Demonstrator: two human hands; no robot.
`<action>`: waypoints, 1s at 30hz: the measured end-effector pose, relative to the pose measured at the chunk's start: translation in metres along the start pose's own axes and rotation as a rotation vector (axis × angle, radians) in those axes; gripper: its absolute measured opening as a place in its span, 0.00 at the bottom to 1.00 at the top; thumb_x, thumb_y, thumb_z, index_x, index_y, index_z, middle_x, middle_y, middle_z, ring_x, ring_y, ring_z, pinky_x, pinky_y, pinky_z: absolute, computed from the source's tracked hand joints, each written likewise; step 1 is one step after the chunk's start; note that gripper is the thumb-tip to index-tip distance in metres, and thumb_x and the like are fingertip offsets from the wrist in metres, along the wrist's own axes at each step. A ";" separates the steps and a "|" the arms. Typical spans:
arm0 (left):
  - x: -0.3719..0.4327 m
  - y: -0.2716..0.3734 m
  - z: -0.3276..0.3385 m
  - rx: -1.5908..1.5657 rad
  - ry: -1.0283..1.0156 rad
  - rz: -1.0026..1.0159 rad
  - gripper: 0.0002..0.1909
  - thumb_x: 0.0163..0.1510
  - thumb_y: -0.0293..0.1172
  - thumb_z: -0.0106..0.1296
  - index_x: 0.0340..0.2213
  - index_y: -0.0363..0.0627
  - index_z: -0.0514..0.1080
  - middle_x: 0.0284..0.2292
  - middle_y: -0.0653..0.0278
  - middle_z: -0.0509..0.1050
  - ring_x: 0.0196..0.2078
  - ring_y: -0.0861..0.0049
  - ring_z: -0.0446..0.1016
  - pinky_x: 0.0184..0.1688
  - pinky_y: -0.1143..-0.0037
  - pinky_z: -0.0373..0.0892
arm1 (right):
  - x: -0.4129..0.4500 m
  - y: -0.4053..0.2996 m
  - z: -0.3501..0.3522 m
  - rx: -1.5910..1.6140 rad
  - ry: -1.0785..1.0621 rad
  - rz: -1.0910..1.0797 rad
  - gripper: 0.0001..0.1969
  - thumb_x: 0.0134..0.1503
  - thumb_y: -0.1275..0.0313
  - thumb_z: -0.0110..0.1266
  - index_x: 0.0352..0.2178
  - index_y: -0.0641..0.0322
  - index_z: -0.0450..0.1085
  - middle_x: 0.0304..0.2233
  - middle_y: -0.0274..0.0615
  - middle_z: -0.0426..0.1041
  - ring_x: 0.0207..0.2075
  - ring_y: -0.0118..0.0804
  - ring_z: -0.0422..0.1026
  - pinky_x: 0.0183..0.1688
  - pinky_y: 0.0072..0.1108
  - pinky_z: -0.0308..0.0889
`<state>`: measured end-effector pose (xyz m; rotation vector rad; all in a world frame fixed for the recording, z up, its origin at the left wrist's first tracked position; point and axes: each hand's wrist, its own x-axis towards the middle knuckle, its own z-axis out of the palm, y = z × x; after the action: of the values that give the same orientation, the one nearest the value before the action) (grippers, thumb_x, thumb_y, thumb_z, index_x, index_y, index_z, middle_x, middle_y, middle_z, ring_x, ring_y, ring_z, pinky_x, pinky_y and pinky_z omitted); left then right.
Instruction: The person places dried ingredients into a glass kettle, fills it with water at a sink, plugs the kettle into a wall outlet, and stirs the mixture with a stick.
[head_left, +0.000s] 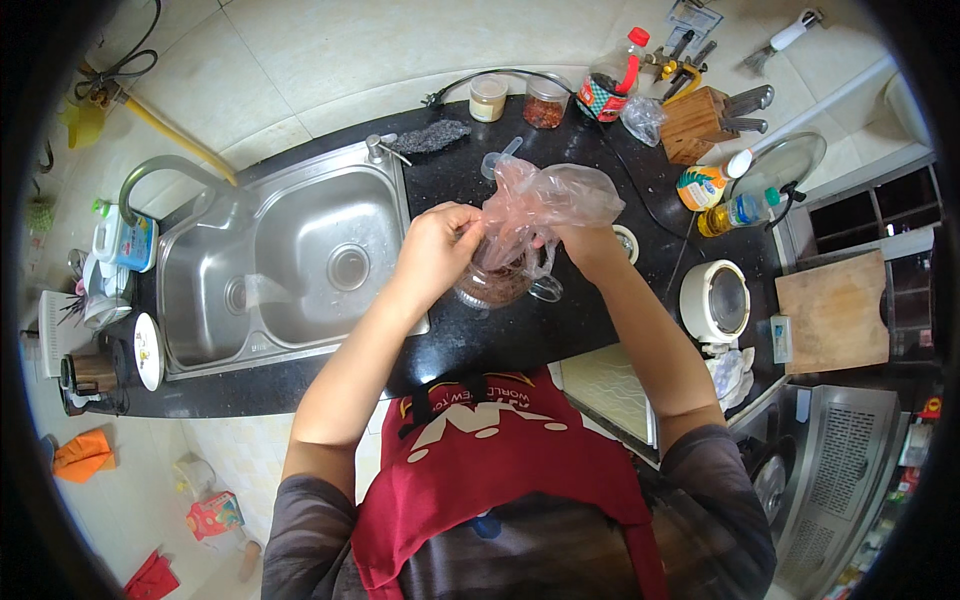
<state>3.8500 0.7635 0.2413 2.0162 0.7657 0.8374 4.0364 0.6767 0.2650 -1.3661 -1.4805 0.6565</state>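
A thin clear plastic bag, pinkish where it bunches, is held up between my two hands. My left hand pinches its left edge with thumb and fingers. My right hand grips the bag's right side, with most of its fingers hidden behind the plastic. Directly below stands a clear glass pitcher with a handle at its right and brown material inside. The lower part of the bag hangs over the pitcher's mouth, which it covers. Just beyond the bag, a small translucent plastic scoop lies on the black countertop.
To the left is a double-bowl steel sink with a faucet. Jars, a sauce bottle and a knife block line the back. A black power cord crosses the counter near a white appliance.
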 end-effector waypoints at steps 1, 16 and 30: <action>0.000 0.002 0.001 0.000 -0.001 0.000 0.06 0.42 0.23 0.51 0.27 0.35 0.73 0.25 0.54 0.72 0.27 0.62 0.72 0.31 0.73 0.67 | 0.000 -0.004 -0.001 0.149 -0.038 0.133 0.10 0.50 0.76 0.47 0.36 0.66 0.67 0.35 0.40 0.68 0.34 0.30 0.69 0.32 0.19 0.67; 0.016 0.010 0.023 -0.271 -0.030 -0.158 0.06 0.46 0.20 0.47 0.28 0.34 0.71 0.20 0.62 0.72 0.21 0.79 0.70 0.26 0.81 0.66 | -0.002 0.007 0.014 -0.019 -0.031 0.005 0.16 0.44 0.78 0.52 0.38 0.64 0.67 0.34 0.38 0.69 0.36 0.27 0.68 0.41 0.20 0.64; -0.007 0.006 0.004 0.426 -0.015 0.075 0.09 0.41 0.26 0.51 0.29 0.41 0.73 0.29 0.57 0.69 0.35 0.62 0.67 0.41 0.71 0.63 | -0.009 0.024 0.014 0.621 0.165 0.501 0.28 0.42 0.76 0.54 0.47 0.61 0.57 0.41 0.41 0.63 0.45 0.34 0.62 0.48 0.22 0.58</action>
<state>3.8501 0.7534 0.2425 2.4357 0.9247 0.7447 4.0328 0.6764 0.2363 -1.2478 -0.6987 1.1725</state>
